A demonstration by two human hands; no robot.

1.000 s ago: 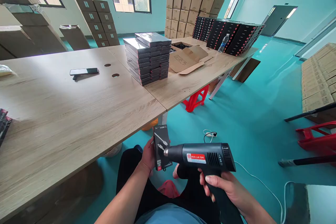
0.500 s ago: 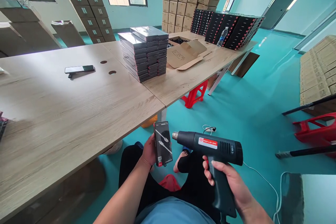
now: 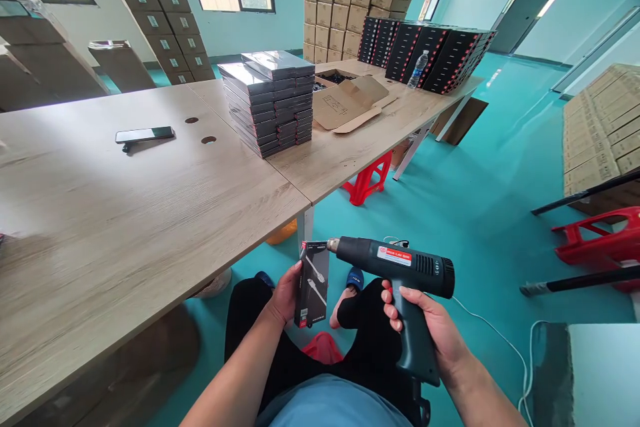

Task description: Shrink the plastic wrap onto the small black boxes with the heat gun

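My left hand (image 3: 287,293) grips a slim black cable box (image 3: 313,287) by its left side, above my lap. Two white cable plugs are printed on its front, with a red patch at a lower corner. My right hand (image 3: 425,323) is wrapped round the handle of a black heat gun (image 3: 395,259) with a red and white label. The gun's metal nozzle points left at the upper right corner of the box, very close to it; whether they touch I cannot tell. Fingers of my left hand behind the box are hidden.
On the wooden table (image 3: 150,213) stand a stack of shiny wrapped black boxes (image 3: 270,107), a phone (image 3: 145,135) and an opened carton (image 3: 345,103). Farther back are black boxes (image 3: 425,57) and a water bottle (image 3: 418,70). A red stool (image 3: 600,237) stands right; the gun's cord (image 3: 493,330) trails across the floor.
The heat gun has moved slightly up and left, its nozzle now at the box's top corner. The box has turned and sits a little lower. The view has shifted slightly.
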